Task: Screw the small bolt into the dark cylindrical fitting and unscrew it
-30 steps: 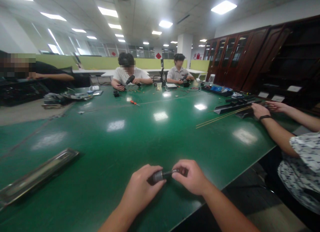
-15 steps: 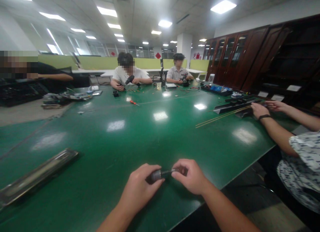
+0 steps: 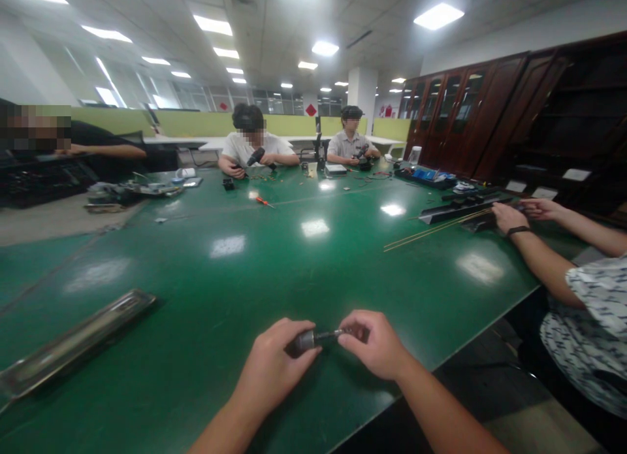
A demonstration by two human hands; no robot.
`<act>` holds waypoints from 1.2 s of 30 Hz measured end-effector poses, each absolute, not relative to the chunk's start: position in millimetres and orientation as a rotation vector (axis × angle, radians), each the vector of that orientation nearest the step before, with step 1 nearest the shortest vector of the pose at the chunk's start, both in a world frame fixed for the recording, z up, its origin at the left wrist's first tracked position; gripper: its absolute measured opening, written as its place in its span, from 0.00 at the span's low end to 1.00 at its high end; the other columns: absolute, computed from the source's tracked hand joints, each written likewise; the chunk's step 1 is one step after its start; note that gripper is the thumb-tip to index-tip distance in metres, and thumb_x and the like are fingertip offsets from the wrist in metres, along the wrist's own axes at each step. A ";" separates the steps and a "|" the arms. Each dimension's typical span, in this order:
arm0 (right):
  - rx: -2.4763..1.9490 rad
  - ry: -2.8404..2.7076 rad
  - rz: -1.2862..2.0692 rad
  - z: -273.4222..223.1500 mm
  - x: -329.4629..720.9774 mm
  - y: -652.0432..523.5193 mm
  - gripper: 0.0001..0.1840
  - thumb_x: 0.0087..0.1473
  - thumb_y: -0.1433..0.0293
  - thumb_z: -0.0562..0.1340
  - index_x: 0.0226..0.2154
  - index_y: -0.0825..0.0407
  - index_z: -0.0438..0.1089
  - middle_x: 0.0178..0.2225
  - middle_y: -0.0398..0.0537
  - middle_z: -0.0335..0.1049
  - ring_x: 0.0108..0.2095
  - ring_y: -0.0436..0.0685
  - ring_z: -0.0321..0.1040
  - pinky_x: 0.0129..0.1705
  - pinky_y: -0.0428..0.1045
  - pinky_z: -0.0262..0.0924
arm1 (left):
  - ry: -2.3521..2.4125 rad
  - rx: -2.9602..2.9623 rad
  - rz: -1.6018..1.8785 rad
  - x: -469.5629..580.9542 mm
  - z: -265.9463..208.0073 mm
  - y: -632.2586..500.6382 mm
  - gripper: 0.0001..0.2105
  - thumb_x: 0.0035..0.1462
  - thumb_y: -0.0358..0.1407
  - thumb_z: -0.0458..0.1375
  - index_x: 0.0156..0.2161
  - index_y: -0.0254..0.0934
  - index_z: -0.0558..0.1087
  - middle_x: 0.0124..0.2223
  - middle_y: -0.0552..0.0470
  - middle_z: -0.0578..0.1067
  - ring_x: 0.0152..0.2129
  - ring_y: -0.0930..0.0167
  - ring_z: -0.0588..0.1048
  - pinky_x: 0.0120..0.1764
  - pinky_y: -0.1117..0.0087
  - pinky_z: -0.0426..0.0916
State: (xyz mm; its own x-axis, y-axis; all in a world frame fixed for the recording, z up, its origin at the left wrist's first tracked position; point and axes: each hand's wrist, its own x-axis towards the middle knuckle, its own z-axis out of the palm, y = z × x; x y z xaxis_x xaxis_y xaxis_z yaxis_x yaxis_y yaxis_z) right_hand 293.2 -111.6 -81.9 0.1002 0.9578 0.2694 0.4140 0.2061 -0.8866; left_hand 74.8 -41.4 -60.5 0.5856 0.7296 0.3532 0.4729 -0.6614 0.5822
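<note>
In the head view, my left hand (image 3: 272,359) is closed around a small dark metal cylinder (image 3: 306,340), with thumb and fingers on opposite sides. A thin dark shaft (image 3: 326,336) sticks out of the cylinder toward the right. My right hand (image 3: 379,349) pinches the shaft's far end between thumb and fingertips; the curled fingers partly hide that end. Both hands are just above the green tabletop (image 3: 313,277), close to its near edge. The cylinder's exact kind cannot be made out.
A long metal-edged strip (image 3: 78,343) lies at the left. An orange screwdriver (image 3: 263,202) is farther back. At the right, a co-worker's hands (image 3: 509,217) are beside dark rails (image 3: 455,209) and thin yellow rods (image 3: 431,230). Two people sit across the table; another is at far left.
My hands stay nearly in place with the same grips on the cylinder and shaft. The camera view has shifted very slightly.
</note>
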 end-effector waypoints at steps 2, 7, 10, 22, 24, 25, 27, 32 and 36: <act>-1.371 -1.487 0.680 -82.4 293.5 -111.7 0.05 0.51 0.69 0.67 0.30 0.53 0.77 0.25 0.44 0.71 0.25 0.51 0.63 0.28 0.45 0.58 | 0.975 2.381 0.809 73.9 -61.3 -41.3 0.11 0.54 0.35 0.66 0.44 0.44 0.78 0.38 0.53 0.78 0.34 0.70 0.77 0.38 0.72 0.71; -1.362 -1.476 0.691 -83.5 293.7 -112.0 0.04 0.51 0.69 0.66 0.30 0.53 0.77 0.24 0.44 0.71 0.25 0.51 0.63 0.28 0.45 0.57 | 0.983 2.379 0.808 72.3 -61.2 -40.1 0.11 0.53 0.35 0.66 0.43 0.45 0.78 0.38 0.55 0.78 0.35 0.71 0.77 0.39 0.71 0.71; -1.359 -1.464 0.702 -84.6 293.4 -111.6 0.04 0.51 0.70 0.66 0.30 0.54 0.77 0.24 0.44 0.71 0.24 0.51 0.62 0.27 0.45 0.57 | 0.983 2.379 0.807 72.5 -61.2 -39.5 0.11 0.53 0.35 0.66 0.43 0.45 0.78 0.38 0.55 0.78 0.35 0.71 0.77 0.39 0.71 0.70; -1.358 -1.481 0.677 -82.6 292.5 -113.2 0.03 0.50 0.71 0.67 0.29 0.53 0.77 0.25 0.44 0.72 0.26 0.51 0.64 0.29 0.45 0.59 | 1.076 2.354 0.910 66.5 -61.0 -31.4 0.12 0.54 0.40 0.66 0.44 0.46 0.78 0.39 0.54 0.78 0.37 0.69 0.77 0.41 0.70 0.71; -1.353 -1.485 0.680 -82.9 292.6 -112.6 0.03 0.50 0.70 0.67 0.29 0.53 0.77 0.25 0.44 0.72 0.26 0.51 0.64 0.29 0.45 0.59 | 1.139 2.336 0.952 64.9 -59.6 -28.8 0.13 0.54 0.44 0.65 0.44 0.45 0.78 0.40 0.53 0.78 0.37 0.68 0.77 0.42 0.69 0.71; -1.351 -1.487 0.685 -83.1 292.7 -112.3 0.03 0.50 0.70 0.67 0.29 0.53 0.77 0.25 0.44 0.72 0.26 0.51 0.64 0.29 0.45 0.59 | 1.187 2.320 0.969 64.0 -59.0 -27.0 0.15 0.53 0.47 0.65 0.44 0.45 0.78 0.41 0.52 0.78 0.38 0.68 0.77 0.43 0.68 0.72; -1.349 -1.491 0.698 -83.1 292.9 -111.9 0.03 0.50 0.70 0.67 0.29 0.53 0.77 0.25 0.44 0.72 0.26 0.51 0.64 0.28 0.45 0.59 | 1.293 2.278 0.991 61.5 -57.8 -21.2 0.18 0.53 0.51 0.64 0.44 0.43 0.78 0.42 0.51 0.78 0.39 0.66 0.77 0.44 0.67 0.72; -1.355 -1.484 0.705 -81.3 293.2 -112.4 0.03 0.49 0.71 0.67 0.29 0.53 0.77 0.25 0.44 0.72 0.25 0.51 0.64 0.28 0.45 0.59 | 1.601 2.170 1.039 36.2 -49.8 8.7 0.25 0.57 0.55 0.56 0.53 0.40 0.74 0.44 0.49 0.80 0.39 0.65 0.79 0.42 0.68 0.73; -1.368 -1.477 0.728 -80.1 292.7 -111.9 0.02 0.49 0.72 0.67 0.29 0.53 0.77 0.25 0.43 0.72 0.24 0.50 0.65 0.28 0.44 0.59 | 1.946 2.087 1.054 -17.7 -29.7 31.5 0.22 0.59 0.53 0.54 0.43 0.35 0.77 0.28 0.53 0.79 0.23 0.68 0.76 0.25 0.74 0.66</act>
State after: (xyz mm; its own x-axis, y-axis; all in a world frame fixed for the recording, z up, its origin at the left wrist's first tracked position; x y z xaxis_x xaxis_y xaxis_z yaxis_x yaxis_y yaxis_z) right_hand 292.7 -111.9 -80.1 0.0893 0.9651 0.2463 0.3925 0.1932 -0.8992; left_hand -17.7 31.5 -29.7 -0.0562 0.9099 0.4109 0.8412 -0.1786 0.5104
